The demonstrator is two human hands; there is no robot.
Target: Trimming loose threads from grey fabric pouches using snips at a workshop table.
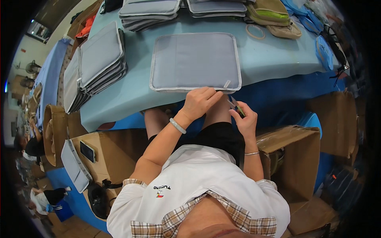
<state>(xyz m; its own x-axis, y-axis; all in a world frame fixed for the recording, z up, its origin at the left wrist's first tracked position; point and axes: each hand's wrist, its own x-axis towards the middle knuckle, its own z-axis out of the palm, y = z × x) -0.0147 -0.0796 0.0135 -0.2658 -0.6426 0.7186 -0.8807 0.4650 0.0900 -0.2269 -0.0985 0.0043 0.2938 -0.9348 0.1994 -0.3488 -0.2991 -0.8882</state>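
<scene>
Left fingers (210,93) pinch the grey case (196,61), seemingly mid-work; right fingers (247,110) grip snips (239,110). Nearby stacks (101,55) may be done or waiting.

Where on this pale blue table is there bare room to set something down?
The widest bare patch of the table lies between the middle grey case and the small blue pouch, below the khaki pouches. A narrower strip separates that case from the left-hand stack. It's crowded along the far edge, with those pouches and two more grey stacks.
</scene>
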